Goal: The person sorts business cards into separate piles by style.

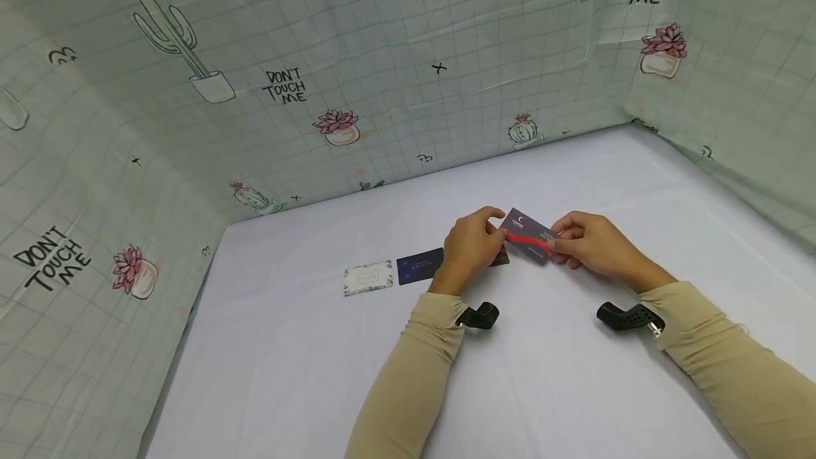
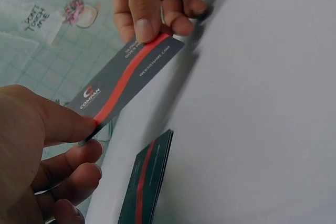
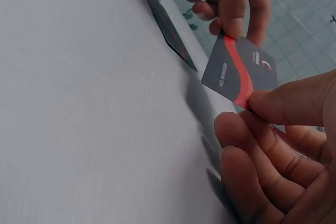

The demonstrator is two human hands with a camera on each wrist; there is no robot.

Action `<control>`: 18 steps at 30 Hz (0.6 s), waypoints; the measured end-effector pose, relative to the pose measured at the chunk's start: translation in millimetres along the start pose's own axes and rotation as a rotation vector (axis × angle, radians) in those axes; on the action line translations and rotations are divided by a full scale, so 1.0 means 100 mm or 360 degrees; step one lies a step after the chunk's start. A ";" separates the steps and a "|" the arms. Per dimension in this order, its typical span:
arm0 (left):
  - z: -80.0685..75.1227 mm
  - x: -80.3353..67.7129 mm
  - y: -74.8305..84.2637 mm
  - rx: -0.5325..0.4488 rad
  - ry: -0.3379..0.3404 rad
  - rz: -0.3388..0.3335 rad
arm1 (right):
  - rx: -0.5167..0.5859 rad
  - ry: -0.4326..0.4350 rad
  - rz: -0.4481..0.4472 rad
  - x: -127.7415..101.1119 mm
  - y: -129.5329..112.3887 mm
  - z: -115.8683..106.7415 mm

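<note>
A dark grey business card [image 1: 526,231] with a red wavy stripe and white lettering is held up between both hands. My left hand [image 1: 473,243] pinches its left end between thumb and fingers. At the opposite end, the thumb and fingers of my right hand [image 1: 589,243] pinch it too. Beneath the left hand, partly hidden by it, lies a small stack of dark cards with a red stripe [image 2: 144,182]. The held card [image 3: 239,72] tilts above the table in the right wrist view.
Left of the hands, a dark blue card [image 1: 418,267] and a white card with a leafy border [image 1: 368,278] lie in a row on the white table [image 1: 287,367]. A patterned cloth [image 1: 395,83] hangs behind the table and at both sides.
</note>
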State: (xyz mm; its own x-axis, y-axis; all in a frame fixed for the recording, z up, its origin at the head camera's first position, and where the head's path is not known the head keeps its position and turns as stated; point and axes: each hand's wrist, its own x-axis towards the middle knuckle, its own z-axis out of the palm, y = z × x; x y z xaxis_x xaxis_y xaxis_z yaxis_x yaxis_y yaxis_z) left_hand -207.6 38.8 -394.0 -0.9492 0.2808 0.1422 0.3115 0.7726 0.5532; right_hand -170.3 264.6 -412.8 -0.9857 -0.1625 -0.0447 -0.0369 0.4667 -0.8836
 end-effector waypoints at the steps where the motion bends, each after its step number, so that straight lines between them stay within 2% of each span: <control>1: -0.02 -0.01 -0.02 -0.0001 0.0004 0.0009 | 0.0013 -0.0001 0.0001 0.01 -0.01 0.01; 4: -0.06 -0.03 -0.08 0.0019 0.0010 0.0010 | 0.0056 -0.0013 -0.0015 0.06 -0.03 0.03; 10: -0.08 -0.09 -0.20 0.0051 -0.0050 -0.0063 | 0.0123 -0.0052 0.0005 0.15 -0.05 0.11; 18: -0.14 -0.13 -0.32 0.0041 0.0020 -0.0058 | 0.0123 -0.0056 -0.0008 0.28 -0.10 0.20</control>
State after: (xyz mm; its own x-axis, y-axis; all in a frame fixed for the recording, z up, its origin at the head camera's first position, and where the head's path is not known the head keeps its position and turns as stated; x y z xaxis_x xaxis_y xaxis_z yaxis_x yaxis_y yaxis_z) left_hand -205.6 2.8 -402.2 -0.9603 0.2454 0.1327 0.2778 0.7966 0.5369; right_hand -194.3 237.8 -414.8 -0.9791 -0.1957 -0.0555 -0.0275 0.3977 -0.9171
